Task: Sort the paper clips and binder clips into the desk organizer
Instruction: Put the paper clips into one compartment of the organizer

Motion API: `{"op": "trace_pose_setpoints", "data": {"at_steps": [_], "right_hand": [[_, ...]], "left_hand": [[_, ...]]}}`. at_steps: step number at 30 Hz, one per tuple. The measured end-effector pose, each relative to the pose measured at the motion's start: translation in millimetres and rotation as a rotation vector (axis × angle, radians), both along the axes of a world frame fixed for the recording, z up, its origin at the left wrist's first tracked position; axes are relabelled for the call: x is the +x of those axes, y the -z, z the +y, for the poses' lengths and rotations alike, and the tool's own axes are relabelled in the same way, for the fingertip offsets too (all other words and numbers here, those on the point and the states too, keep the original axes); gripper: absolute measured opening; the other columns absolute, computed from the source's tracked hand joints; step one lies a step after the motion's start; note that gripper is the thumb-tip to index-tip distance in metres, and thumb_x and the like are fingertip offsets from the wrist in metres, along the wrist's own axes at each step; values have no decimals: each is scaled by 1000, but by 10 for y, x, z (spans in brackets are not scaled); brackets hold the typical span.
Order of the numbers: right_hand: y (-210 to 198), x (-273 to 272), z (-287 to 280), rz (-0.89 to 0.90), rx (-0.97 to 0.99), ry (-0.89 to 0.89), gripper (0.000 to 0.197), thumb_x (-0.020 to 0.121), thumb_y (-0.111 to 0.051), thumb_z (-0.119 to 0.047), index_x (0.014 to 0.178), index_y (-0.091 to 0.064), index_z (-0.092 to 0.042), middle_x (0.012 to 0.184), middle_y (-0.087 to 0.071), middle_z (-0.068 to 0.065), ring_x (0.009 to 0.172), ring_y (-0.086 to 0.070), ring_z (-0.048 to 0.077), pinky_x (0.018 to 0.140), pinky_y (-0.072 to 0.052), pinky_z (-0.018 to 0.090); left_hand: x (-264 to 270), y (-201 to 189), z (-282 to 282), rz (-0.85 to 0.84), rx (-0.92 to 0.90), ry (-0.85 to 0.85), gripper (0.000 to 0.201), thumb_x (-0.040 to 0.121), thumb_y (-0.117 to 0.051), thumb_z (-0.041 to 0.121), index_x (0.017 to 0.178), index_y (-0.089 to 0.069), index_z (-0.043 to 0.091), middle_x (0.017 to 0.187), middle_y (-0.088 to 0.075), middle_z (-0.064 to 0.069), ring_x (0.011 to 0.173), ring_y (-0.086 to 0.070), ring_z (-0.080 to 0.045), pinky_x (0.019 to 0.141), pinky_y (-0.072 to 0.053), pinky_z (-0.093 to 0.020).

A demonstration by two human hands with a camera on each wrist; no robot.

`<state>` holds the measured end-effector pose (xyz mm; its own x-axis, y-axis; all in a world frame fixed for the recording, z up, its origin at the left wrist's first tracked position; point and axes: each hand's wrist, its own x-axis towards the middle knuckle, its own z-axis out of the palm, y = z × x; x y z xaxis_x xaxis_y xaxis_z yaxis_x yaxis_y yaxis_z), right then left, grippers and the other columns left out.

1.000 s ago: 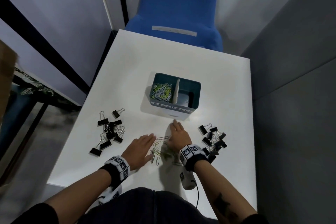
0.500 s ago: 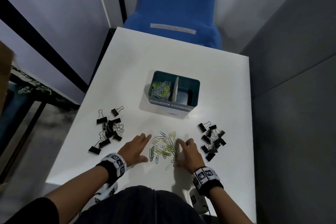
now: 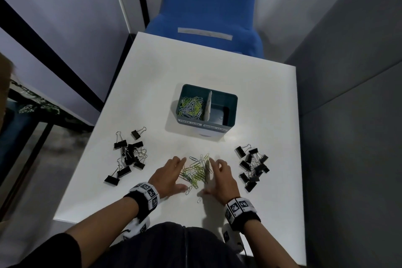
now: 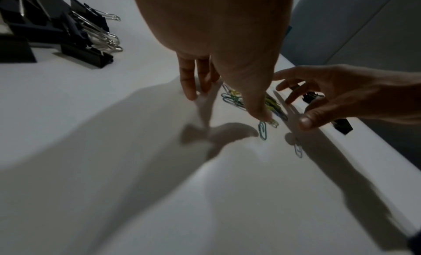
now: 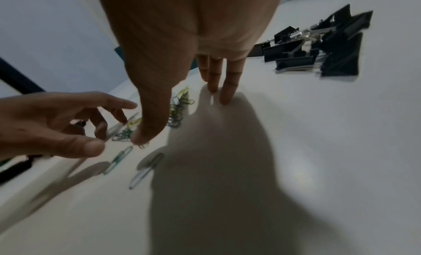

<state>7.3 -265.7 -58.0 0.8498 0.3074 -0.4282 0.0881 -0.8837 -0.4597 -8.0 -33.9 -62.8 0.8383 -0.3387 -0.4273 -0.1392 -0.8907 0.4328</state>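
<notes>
Both hands have closed in: left hand [image 3: 168, 177] and right hand [image 3: 219, 178], fingers spread, flank the loose coloured wire paper clips [image 3: 195, 172] near the white table's [image 3: 217, 67] front edge. Scoop them together, catching strays.

Dim, cool indoor light from overhead. Soft glare on the white table [image 3: 250, 98] just in front of the desk organizer [image 3: 207, 105]; short shadow thrown to the organizer's left. In the wrist views, long grey shadows of the left hand [image 4: 218, 48] and right hand [image 5: 189, 43] spilling across the tabletop toward the lens, with a pale sheen patch at right in the right wrist view. Strong wide-angle stretch at every frame edge, walls and table lines bowed. Motion blur on the binder clips [image 5: 323, 48] and on the paper clips [image 5: 145, 170] nearest the right wrist camera. Noise in the darker areas.
</notes>
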Motion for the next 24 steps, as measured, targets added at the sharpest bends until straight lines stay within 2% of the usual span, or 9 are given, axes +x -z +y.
{"op": "trace_pose_setpoints", "data": {"at_steps": [3,6,8,10,11,13,17,21,24], "right_hand": [[-26,26,39,36,-208,-175,137,48,-83,-63,150,-2,-22,157,-4,12,135,-21,33,104,-39,47],[-19,76,158,56,-216,-144,130,56,-84,-54,151,-3,-18,158,-2,12,137,-19,34,108,-35,45],[-8,113,224,12,-172,-92,110,63,-83,-45,148,-19,-18,153,-18,11,130,-30,34,100,-42,42],[2,122,271,-85,-122,-79,75,72,-77,-33,135,-38,-22,135,-36,7,114,-44,31,78,-49,36],[-1,117,289,-116,-84,-68,59,77,-72,-26,129,-45,-23,127,-41,6,109,-46,29,69,-48,33],[-3,99,315,-132,-47,-60,39,85,-63,-20,122,-51,-23,121,-44,5,107,-45,25,63,-46,32],[58,47,340,-124,-55,-65,23,88,-62,-22,110,-55,-20,113,-46,5,103,-45,23,56,-40,30],[122,11,292,-155,-48,-64,13,86,-62,-15,98,-57,-17,99,-52,5,91,-50,25,53,-36,31],[108,27,247,-155,-16,-8,13,80,-65,-7,90,-61,-13,90,-56,7,83,-53,27,53,-37,32]], "left_hand": [[-41,46,-88,-7,87,65,126,63,-69,69,152,-1,11,141,-25,-6,121,-37,-25,85,-51,-36],[-19,70,-218,-17,124,101,128,63,-72,67,152,1,11,144,-23,-9,123,-35,-27,86,-50,-37],[38,55,-284,-6,115,104,115,70,-73,58,151,-4,12,143,-24,-8,121,-38,-27,82,-51,-38],[86,10,-322,-2,59,83,94,79,-72,43,149,-15,17,138,-28,-6,114,-46,-27,78,-53,-40],[100,-9,-333,-9,29,68,84,82,-71,35,147,-21,19,134,-31,-4,107,-50,-26,76,-53,-40],[109,-26,-335,-39,-20,52,62,87,-67,25,138,-34,22,121,-38,-2,93,-56,-25,70,-53,-38],[125,46,-285,-74,-51,51,28,92,-59,23,115,-44,20,104,-44,-4,77,-59,-27,59,-49,-38],[172,51,-271,-86,-62,31,17,93,-56,18,108,-53,11,102,-50,-10,73,-59,-34,58,-44,-39],[181,63,-229,-91,-95,-30,10,93,-55,18,99,-55,11,98,-52,-10,72,-58,-36,60,-44,-40]]}}
